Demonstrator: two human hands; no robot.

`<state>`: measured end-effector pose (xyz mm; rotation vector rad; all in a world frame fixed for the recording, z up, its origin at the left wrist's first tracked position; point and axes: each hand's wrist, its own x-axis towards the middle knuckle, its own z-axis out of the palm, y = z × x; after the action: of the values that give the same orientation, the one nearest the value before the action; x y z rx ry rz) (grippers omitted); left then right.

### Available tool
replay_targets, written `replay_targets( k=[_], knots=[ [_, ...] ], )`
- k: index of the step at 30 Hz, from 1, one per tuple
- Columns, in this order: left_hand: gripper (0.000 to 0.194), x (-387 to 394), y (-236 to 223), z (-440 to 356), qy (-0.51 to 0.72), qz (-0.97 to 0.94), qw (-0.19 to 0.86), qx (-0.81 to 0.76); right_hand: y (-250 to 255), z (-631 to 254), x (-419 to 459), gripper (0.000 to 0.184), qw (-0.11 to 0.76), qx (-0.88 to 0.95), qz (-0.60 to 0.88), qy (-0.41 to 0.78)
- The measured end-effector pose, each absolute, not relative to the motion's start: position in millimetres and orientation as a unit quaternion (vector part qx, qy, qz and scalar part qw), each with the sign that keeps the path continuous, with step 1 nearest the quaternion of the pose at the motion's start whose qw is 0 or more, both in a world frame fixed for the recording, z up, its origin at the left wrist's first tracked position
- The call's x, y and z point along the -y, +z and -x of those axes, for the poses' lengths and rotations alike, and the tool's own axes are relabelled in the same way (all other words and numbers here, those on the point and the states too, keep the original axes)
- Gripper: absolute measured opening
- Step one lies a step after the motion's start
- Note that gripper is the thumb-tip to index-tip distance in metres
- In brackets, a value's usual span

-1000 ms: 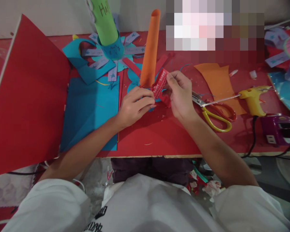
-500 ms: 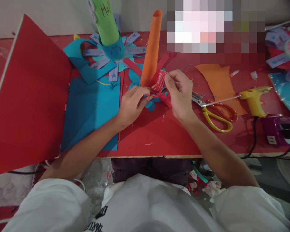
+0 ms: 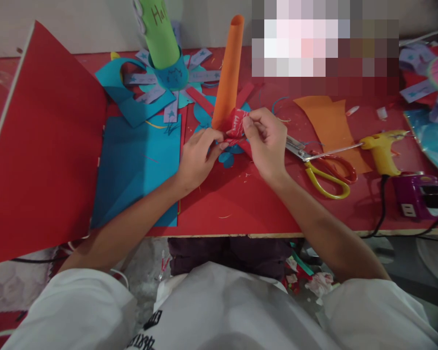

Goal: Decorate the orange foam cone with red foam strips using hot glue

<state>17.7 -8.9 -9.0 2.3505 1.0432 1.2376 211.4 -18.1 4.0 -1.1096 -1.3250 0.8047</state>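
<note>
A red paper strip [image 3: 236, 124] with white writing is bent up at the foot of an orange paper tube [image 3: 229, 68]. My right hand [image 3: 268, 141] pinches the strip's raised end between thumb and fingers. My left hand [image 3: 201, 154] is closed on the strip's lower part, close to the base of the tube. Under both hands lies a blue paper flower shape [image 3: 226, 159], partly covered by the red strips. Another red strip [image 3: 201, 101] reaches out to the left behind the tube.
Scissors [image 3: 326, 180] with red and yellow handles lie right of my right hand, beside orange paper [image 3: 324, 119] and a yellow glue gun [image 3: 383, 146]. Blue sheets [image 3: 138, 170] and a raised red board [image 3: 47, 155] are at left. Behind stands a green paper tube [image 3: 160, 39].
My right hand has moved slightly left, bending the strip's raised end closer to the orange tube. My left hand stays almost in place.
</note>
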Motion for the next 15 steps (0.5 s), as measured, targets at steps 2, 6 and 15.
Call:
replay_targets(
  k=[2, 6, 15],
  knots=[
    [0.029, 8.4, -9.5, -17.9, 0.433, -0.813, 0.152, -0.359, 2.7, -211.0, 18.2, 0.046, 0.581, 0.564, 0.471, 0.349],
    [0.029, 7.7, -11.1, -18.6, 0.44, -0.807, 0.16, -0.359, 1.8, -208.9, 18.9, 0.046, 0.581, 0.565, 0.475, 0.343],
    [0.034, 7.3, -12.6, -19.8, 0.434, -0.805, 0.163, -0.37, 4.1, -205.5, 21.4, 0.045, 0.58, 0.574, 0.479, 0.324]
  ],
)
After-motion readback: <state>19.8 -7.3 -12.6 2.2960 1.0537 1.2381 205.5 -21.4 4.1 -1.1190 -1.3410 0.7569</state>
